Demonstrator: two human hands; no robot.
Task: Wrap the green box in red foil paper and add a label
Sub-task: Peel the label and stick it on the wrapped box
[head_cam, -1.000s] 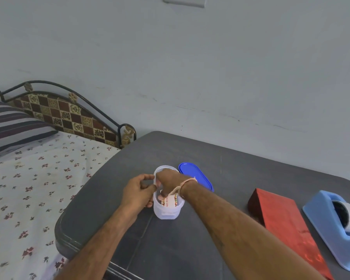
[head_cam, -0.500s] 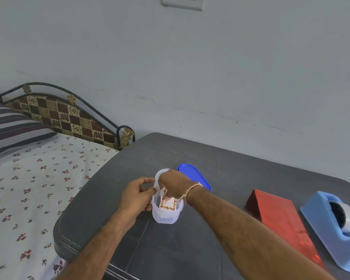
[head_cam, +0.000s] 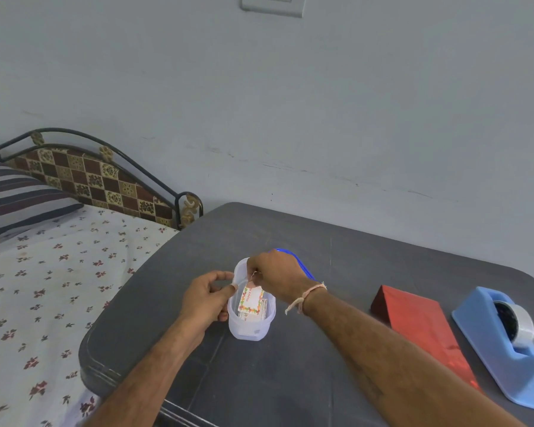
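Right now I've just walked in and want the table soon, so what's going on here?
A person is picking a label. The right hand pinches one by its string, tilted up over the stack in a clear tub that the left hand grips. The blue lid lies behind it. The box, already in red foil, lies on the table beside a tape dispenser, no label on it yet.

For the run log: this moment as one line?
step: fetch label tag | left hand: holds clear tub | right hand: pinches label tag at tub mouth | red-wrapped box: beside tape dispenser, no label yet
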